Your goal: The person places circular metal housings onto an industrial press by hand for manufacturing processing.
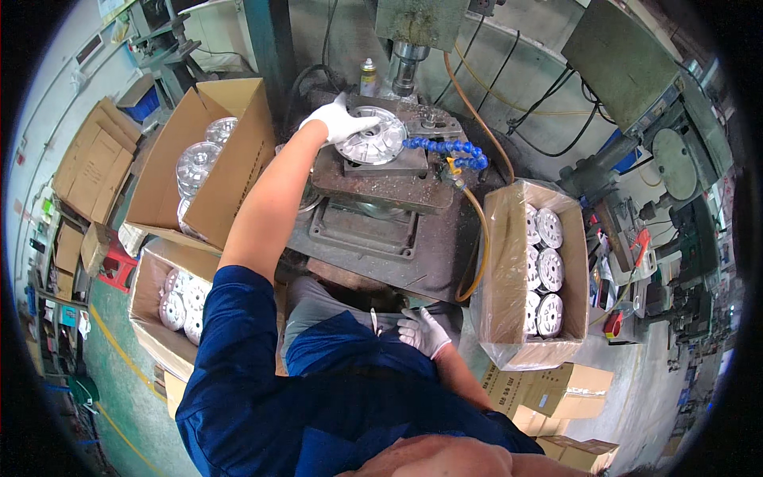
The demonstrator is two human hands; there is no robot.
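Note:
A round, silvery cast metal disc [380, 145] rests on the block of a drilling machine's fixture. My left hand [334, 124], in a white glove, grips its far left rim, one digit lying across the top and the others reaching along the far side. Above and beyond it hangs the machine's spindle [407, 70]. A blue segmented coolant hose [445, 147] ends at the disc's right edge. My right hand [427, 334], also gloved, lies on my lap with fingers loosely bent and apart, nothing visible in it.
Metal discs stand in an open carton [234, 171] on the left, a lower carton [151, 306] and a plastic-lined carton [568, 262] on the right. A spray can [368, 78] stands behind the fixture. An orange-brown hose [483, 238] loops beside the machine table [350, 262].

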